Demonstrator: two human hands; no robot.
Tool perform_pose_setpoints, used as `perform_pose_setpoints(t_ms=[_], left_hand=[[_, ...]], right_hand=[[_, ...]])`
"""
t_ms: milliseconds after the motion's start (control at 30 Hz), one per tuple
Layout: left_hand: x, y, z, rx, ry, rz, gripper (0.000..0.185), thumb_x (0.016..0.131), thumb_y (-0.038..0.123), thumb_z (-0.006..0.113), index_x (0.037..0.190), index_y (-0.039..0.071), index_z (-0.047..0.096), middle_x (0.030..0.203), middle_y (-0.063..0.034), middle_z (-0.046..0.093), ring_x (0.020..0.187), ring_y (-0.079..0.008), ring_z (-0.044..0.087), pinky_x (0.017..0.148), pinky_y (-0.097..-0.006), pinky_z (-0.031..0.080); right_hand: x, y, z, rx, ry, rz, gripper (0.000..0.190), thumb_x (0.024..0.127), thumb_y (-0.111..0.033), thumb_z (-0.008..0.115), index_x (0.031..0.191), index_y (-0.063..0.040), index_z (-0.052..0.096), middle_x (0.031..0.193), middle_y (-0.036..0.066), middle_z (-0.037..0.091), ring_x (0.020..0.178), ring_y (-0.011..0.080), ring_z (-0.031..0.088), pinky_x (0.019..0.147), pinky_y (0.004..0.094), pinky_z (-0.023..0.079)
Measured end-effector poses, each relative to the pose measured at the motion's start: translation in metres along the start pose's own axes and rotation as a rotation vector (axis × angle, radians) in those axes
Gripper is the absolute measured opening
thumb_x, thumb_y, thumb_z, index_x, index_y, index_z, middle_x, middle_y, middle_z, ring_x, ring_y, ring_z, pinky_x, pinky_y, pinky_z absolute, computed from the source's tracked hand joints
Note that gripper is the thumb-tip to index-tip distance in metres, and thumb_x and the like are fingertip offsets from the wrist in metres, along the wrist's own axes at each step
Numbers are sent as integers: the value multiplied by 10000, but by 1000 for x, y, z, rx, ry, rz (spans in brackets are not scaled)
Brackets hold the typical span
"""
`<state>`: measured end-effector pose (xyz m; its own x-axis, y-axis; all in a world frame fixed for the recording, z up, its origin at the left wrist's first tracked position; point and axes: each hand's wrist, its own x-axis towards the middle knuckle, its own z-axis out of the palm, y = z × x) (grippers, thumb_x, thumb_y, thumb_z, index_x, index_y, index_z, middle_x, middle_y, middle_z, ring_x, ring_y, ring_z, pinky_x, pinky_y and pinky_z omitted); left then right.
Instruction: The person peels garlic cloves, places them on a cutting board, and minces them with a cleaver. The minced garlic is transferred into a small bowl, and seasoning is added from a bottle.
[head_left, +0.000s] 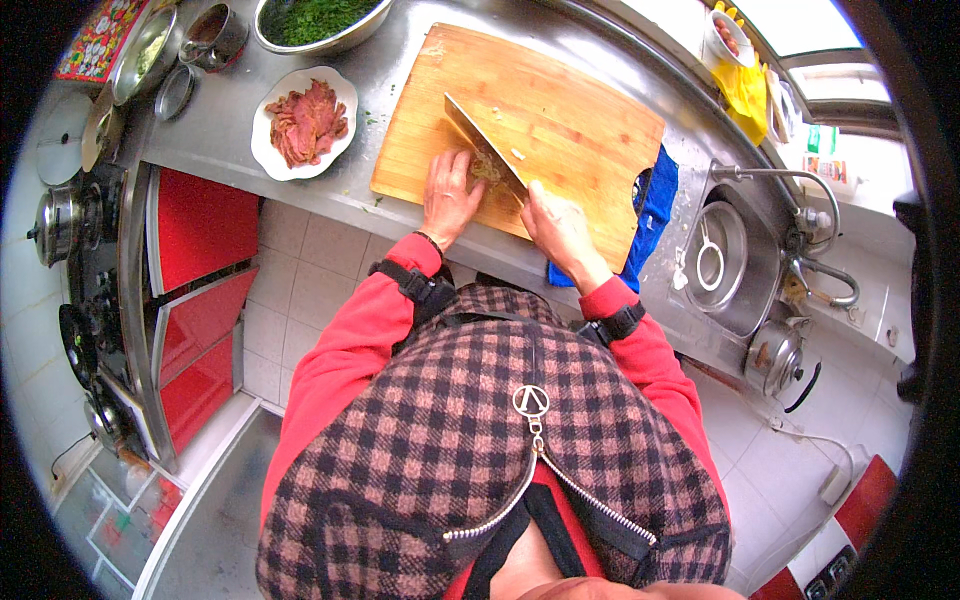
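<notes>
My right hand (556, 225) grips a cleaver-style kitchen knife (487, 146), its broad blade slanting up and left over a wooden cutting board (577, 127). Under and beside the blade lies a small heap of pale chopped food (489, 169), too small to name. My left hand (450, 187) rests at the board's near edge, fingertips and thumb beside that heap; whether it pinches any of it is unclear. A few white bits (517, 154) lie on the far side of the blade. Left of the board stands a white scalloped plate (264, 154) of sliced cooked meat (309, 124).
A metal bowl of chopped greens (322, 19) stands at the back left, near a small pot (217, 34). Blue cloth (656, 206) pokes out under the board's right end. Farther right is a sink (731, 262) with a faucet (817, 187). A stove (97, 277) is at far left.
</notes>
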<state>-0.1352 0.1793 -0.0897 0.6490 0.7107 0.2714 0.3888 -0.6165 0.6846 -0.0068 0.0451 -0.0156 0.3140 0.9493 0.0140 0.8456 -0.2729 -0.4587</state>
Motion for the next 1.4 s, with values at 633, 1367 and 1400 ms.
perform_pose_setpoints(t_ms=[633, 1367, 1400], left_hand=[[-5, 26, 10, 340, -195, 215, 770, 821, 41, 509, 1510, 169, 191, 1573, -159, 97, 1450, -377, 87, 1143, -539, 90], [39, 15, -12, -1125, -384, -475, 652, 1002, 504, 347, 1312, -52, 488, 1342, -146, 524, 1264, -217, 465, 1096, -353, 317], [37, 11, -11, -980, -386, -375, 616, 1015, 469, 347, 1328, -46, 477, 1351, -148, 522, 1275, -221, 463, 1078, -308, 323]], right_hand=[[-3, -6, -46, 1097, -205, 654, 173, 944, -158, 496, 1031, -18, 443, 666, 5, 461, 456, 90, 462, 410, 272, 446], [50, 60, -37, 337, 35, 291, 133, 916, -123, 500, 1003, -23, 504, 680, 120, 606, 540, 222, 613, 485, 369, 495], [51, 66, -38, 48, 69, 145, 135, 904, -117, 505, 1003, -24, 508, 708, 151, 625, 563, 262, 629, 503, 394, 501]])
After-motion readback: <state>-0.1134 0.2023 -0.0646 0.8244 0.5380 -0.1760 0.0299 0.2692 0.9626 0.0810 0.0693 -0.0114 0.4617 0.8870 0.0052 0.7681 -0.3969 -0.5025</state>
